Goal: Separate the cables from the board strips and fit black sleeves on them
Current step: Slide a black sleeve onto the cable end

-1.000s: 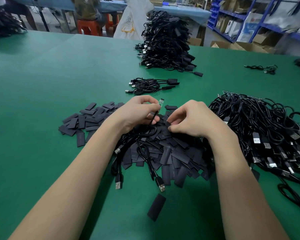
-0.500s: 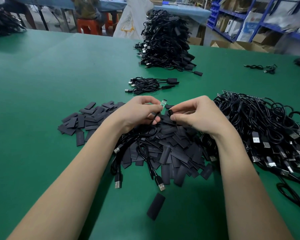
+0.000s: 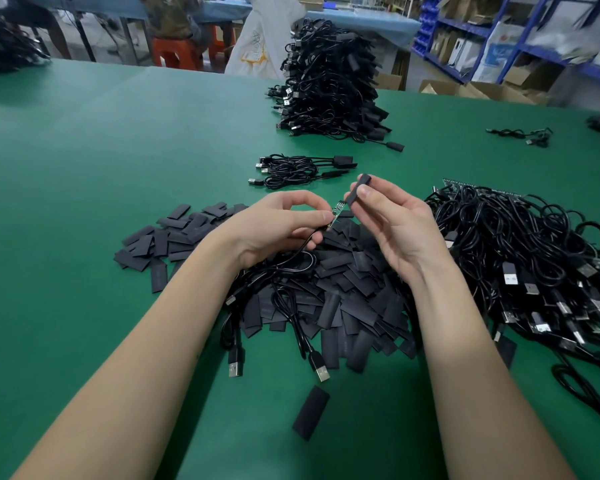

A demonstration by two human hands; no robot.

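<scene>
head view, short matte black sleeve (image 3: 358,189), small green board (image 3: 337,212)

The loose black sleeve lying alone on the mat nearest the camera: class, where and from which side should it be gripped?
Pinch the loose black sleeve across its two long edges, near the middle, coming from above. It lies flat and slightly tilted on the green mat, apart from the sleeve pile, so nothing seems to block either side.

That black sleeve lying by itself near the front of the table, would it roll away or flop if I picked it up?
The lone black sleeve looks flattened, like those in the sleeve pile, so it probably won't roll. It seems thin and light, likely bending a little. The one pinched by the right hand keeps its shape, so not very floppy.
</scene>
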